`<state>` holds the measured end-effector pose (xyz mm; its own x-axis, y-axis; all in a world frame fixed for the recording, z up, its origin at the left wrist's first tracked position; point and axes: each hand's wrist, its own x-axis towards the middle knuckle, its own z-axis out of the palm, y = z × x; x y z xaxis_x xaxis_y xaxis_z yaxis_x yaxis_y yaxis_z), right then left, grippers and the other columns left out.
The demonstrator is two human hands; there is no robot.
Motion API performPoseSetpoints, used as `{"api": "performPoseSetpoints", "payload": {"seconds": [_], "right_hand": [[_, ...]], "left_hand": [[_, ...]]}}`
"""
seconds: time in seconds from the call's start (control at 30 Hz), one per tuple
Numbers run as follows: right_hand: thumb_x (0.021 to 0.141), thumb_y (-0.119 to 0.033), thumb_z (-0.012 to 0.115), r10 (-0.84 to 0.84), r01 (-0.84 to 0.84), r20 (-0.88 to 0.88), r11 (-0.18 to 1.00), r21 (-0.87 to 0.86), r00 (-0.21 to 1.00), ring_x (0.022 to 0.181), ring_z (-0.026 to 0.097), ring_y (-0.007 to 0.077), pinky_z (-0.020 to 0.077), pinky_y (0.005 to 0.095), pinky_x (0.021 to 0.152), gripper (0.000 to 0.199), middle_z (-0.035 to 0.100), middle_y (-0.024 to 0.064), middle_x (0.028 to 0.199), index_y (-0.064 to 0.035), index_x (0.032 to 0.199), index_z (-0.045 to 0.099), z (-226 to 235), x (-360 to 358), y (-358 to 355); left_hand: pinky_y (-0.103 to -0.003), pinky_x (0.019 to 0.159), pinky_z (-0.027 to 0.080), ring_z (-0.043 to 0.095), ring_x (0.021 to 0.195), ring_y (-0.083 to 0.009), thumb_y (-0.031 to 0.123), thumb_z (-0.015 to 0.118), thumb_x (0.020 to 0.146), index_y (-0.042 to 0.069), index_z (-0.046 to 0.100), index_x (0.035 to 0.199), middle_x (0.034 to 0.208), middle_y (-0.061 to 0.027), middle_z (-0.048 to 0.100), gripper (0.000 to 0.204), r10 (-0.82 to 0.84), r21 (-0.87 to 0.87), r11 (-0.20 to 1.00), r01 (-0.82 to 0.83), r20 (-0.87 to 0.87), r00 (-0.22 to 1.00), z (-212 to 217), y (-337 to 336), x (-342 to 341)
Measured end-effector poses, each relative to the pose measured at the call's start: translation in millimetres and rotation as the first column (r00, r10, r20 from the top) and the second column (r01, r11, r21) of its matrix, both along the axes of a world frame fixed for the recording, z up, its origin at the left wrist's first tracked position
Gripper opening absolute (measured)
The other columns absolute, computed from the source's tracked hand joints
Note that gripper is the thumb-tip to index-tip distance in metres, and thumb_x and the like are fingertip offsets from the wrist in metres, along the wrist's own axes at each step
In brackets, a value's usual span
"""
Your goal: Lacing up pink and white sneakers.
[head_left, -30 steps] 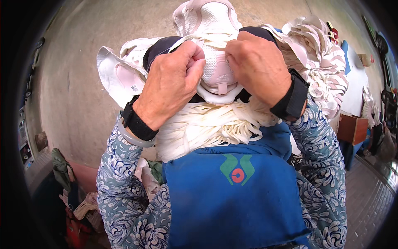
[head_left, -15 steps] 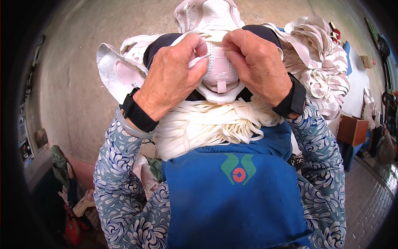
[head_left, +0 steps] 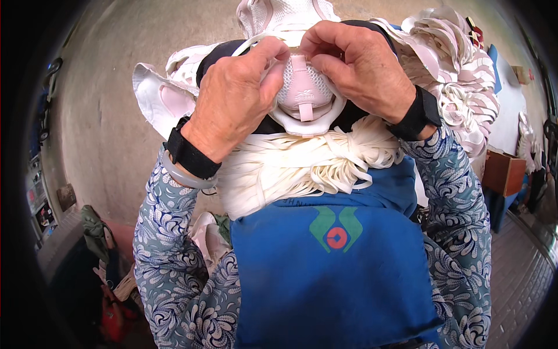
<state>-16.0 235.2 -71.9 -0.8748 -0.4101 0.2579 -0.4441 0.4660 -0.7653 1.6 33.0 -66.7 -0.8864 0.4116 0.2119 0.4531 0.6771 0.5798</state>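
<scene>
A white and pale pink shoe upper (head_left: 303,87) with mesh and a pull tab lies between my knees, its tongue toward me. My left hand (head_left: 232,96) is at its left edge, thumb and index finger pinched on a white shoelace that shows only in part. At the right edge my right hand (head_left: 366,72) is closed in a pinch over the upper; what its fingertips hold is hidden. A thick bundle of cream shoelaces (head_left: 302,166) lies across my lap, just below the upper.
Stacked pink and white shoe uppers (head_left: 462,93) are heaped at my right. More uppers (head_left: 165,102) hang over my left knee. My blue apron (head_left: 325,285) covers my lap. A brown box (head_left: 503,172) stands farther right, and dark green cloth (head_left: 96,232) lies at the left.
Both hands have risen slightly away from me, and my right wrist has shifted right. The white strip at my left fingertips shows less than before. The view has shifted a little.
</scene>
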Motion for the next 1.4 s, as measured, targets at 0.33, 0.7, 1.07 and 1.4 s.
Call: {"api": "performPoseSetpoints", "payload": {"seconds": [0.33,0.7,1.07,1.4], "right_hand": [[0.073,-0.002,0.062,-0.038,0.044,-0.071,0.996,0.072,0.997,0.080,0.061,0.0315,0.0489,0.0400,0.073,0.017,0.061,0.0121,0.082,-0.0038,0.089,0.059,1,7,-2],[0.078,-0.003,0.060,-0.071,0.071,-0.004,0.995,0.070,0.997,0.078,0.064,0.0343,0.0509,0.0421,0.070,0.014,0.063,0.0169,0.078,-0.0032,0.091,0.062,0,3,-6],[0.080,-0.008,0.058,0.013,-0.013,-0.019,0.999,0.038,1.000,0.070,0.063,0.0335,0.0502,0.0405,0.065,0.013,0.063,0.0159,0.074,-0.0009,0.091,0.062,0,0,5],[0.083,-0.003,0.061,-0.010,0.044,-0.248,0.990,0.132,0.969,0.078,0.063,0.0305,0.0499,0.0355,0.068,0.012,0.064,0.0139,0.086,-0.0009,0.094,0.060,-10,10,-8]], "left_hand": [[-0.028,0.057,0.043,0.048,0.060,-0.0139,0.009,0.065,0.086,0.005,0.064,0.101,0.072,-0.0069,0.058,0.015,0.024,0.009,1.000,-0.025,0.072,0.997,1,-2,-2],[-0.029,0.058,0.044,0.051,0.060,-0.0144,0.011,0.066,0.085,0.002,0.066,0.102,0.074,-0.0079,0.061,0.018,0.022,-0.020,1.000,-0.021,0.034,0.999,2,-2,-2],[-0.028,0.061,0.045,0.054,0.065,-0.0129,0.009,0.064,0.086,0.002,0.066,0.103,0.077,-0.0076,0.063,0.019,0.022,0.038,0.999,-0.025,0.091,0.996,0,-1,-3],[-0.040,0.066,0.052,0.067,0.074,-0.0342,0.011,0.061,0.086,0.004,0.066,0.096,0.080,-0.0154,0.069,0.014,0.030,0.083,0.996,-0.038,0.097,0.995,-2,2,-6]]}}
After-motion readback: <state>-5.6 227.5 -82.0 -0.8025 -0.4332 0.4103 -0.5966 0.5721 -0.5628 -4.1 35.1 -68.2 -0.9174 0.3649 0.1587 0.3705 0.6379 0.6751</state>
